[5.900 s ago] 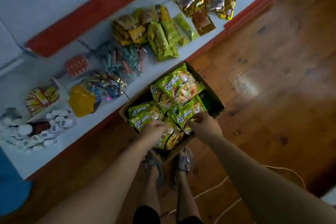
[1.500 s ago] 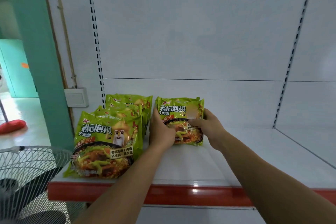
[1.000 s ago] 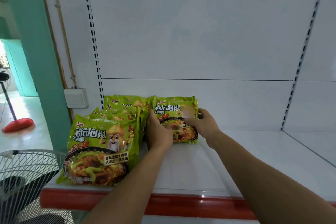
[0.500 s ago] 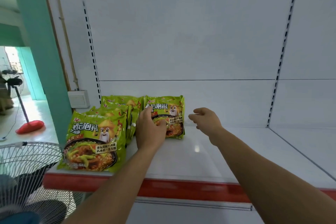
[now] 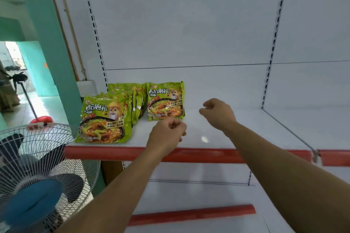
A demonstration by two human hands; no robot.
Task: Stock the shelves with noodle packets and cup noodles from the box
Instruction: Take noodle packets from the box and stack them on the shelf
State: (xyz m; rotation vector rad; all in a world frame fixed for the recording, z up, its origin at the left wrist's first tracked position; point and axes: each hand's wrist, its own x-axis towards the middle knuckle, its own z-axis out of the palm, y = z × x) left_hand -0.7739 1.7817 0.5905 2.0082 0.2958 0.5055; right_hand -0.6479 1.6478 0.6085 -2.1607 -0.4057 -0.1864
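Note:
Several green noodle packets stand in a row at the left end of the white shelf (image 5: 236, 130), the front one (image 5: 106, 119) facing me. A single green packet (image 5: 166, 100) leans near the back wall just right of that row. My left hand (image 5: 167, 136) hovers in front of that packet, fingers curled in with nothing in them. My right hand (image 5: 217, 113) is to the right of the packet, fingers loosely curled, also holding nothing. Neither hand touches a packet. The box is out of view.
The shelf has a red front edge (image 5: 208, 154); a lower shelf with a red edge (image 5: 191, 213) sits beneath. A standing fan (image 5: 36, 178) is at the lower left beside a green pillar (image 5: 47, 43). A wire divider (image 5: 289, 130) bounds the shelf section on the right.
Both hands have let go of the single packet and pulled back toward me; the packet stays leaning beside the row. Earlier, the hands were picking packets from the box on the floor.

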